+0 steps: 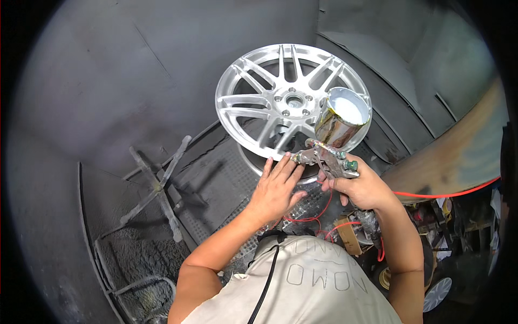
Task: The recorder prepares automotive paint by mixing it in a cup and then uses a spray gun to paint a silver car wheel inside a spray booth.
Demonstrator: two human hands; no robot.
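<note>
Paint (pixel 348 110) is left in the cup (pixel 333 129), right hand (pixel 362 186) wrapped round the gun (pixel 330 162), left hand (pixel 276 189) spread at centre, the upper-centre wheel (pixel 283 92) silvery throughout, its finish unclear

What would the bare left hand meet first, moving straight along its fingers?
Probably the near rim of the silver, multi-spoke metal wheel; the left hand may be touching it, depth being unclear.

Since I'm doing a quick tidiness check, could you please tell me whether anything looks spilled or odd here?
The open cup above the spray gun in the right hand looks messy: streaks mark its outside, as though paint had dripped.
</note>
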